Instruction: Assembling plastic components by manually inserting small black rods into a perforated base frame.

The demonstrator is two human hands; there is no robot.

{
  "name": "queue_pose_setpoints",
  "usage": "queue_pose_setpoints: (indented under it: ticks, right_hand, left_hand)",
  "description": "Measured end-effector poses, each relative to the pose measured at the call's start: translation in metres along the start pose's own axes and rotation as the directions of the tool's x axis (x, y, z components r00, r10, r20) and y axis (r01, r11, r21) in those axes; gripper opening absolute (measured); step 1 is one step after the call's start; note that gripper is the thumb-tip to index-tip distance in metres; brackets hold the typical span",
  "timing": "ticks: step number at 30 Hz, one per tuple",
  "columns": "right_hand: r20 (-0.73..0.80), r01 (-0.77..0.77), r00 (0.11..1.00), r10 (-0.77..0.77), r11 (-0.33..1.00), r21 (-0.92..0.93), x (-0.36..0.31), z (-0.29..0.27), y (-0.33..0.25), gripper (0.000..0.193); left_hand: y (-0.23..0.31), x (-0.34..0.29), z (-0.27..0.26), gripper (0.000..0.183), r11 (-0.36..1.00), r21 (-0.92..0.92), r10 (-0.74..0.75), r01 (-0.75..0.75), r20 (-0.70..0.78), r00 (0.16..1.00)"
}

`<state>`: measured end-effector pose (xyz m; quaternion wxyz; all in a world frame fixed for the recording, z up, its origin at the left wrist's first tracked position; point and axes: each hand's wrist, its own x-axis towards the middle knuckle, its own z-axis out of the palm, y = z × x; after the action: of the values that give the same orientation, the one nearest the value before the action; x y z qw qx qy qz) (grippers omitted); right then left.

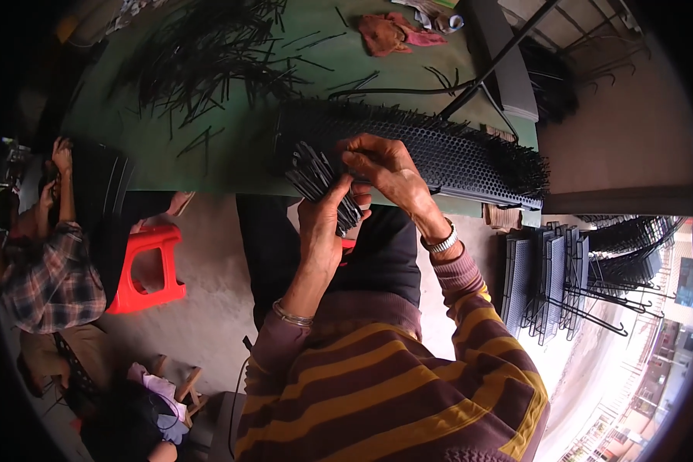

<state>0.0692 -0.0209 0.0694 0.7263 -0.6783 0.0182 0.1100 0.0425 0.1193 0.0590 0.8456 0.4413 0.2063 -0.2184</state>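
Note:
My left hand (322, 223) is wrapped round a bundle of thin black strips (308, 175), held just over the table's near edge. Their upper ends fan out past my thumb. Close beside it, my right hand (390, 171) is closed in a pinch at the near left part of a long black perforated panel (439, 154). Whatever lies between those fingertips is too small or hidden to name. Black strips (520, 162) stick up densely from the panel's right end, and more line its far edge.
A loose heap of black strips (200, 69) covers the green table's (150, 165) far left. Reddish cloth (389, 35) lies at the back; a dark metal bar (500, 58) slants over the panel. Perforated panels hang (543, 277) at right. A red stool (173, 289) and a seated person (54, 269) are left.

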Motion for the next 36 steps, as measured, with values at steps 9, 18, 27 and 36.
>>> queue_pose_setpoints:
  ticks: [9,18,27,36]
  right_hand:
    - [-0.045,0.064,0.996,-0.077,0.968,-0.242,0.011,0.020,0.013,0.020]
    - [-0.037,0.001,0.999,-0.005,0.995,-0.097,0.028,0.029,0.006,0.012]
    - [-0.244,0.212,0.906,-0.344,0.872,-0.442,0.053,0.035,-0.024,0.012]
    - [-0.205,0.369,0.790,-0.578,0.715,-0.594,0.116,0.039,0.006,0.008]
  left_hand:
    - [0.000,0.011,-0.034,0.031,0.995,0.037,0.097,-0.096,-0.017,0.995]
    - [0.020,0.014,-0.046,0.036,0.997,0.058,0.050,-0.052,0.035,0.998]
    - [0.010,0.032,-0.069,0.035,0.989,-0.139,-0.054,0.048,-0.044,0.998]
    - [0.007,0.027,-0.055,0.028,0.967,-0.221,-0.118,0.126,0.048,0.992]
